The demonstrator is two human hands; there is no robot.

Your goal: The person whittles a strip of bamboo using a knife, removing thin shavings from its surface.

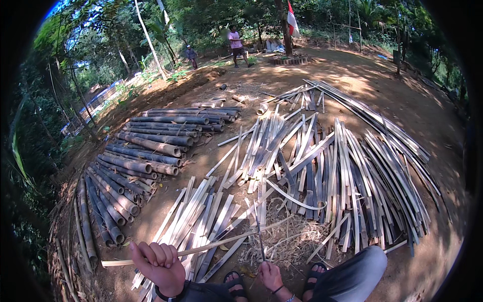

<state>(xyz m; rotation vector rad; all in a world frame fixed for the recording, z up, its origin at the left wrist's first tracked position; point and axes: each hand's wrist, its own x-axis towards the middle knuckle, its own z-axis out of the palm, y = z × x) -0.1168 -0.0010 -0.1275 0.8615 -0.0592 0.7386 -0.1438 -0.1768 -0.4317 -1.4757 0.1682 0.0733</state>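
A long pale bamboo strip (216, 243) slants across in front of me, rising toward the right. My left hand (160, 267) is closed around it near its left end, fingers curled and thumb raised. In my right hand (270, 276), low in the middle, is a thin dark knife (260, 241), its narrow blade pointing away from me. The blade crosses the strip; whether they touch I cannot tell. Its handle is hidden in my fist. Beneath the strip lies a pile of split bamboo slats (187, 221).
Curled shavings (292, 241) cover the ground between my sandalled feet. More slats (377, 186) fan out ahead and right. Uncut bamboo poles (151, 146) are stacked at left. Far back, a person in pink (235, 43) and another person (191, 56) are near trees and a flag (292, 21).
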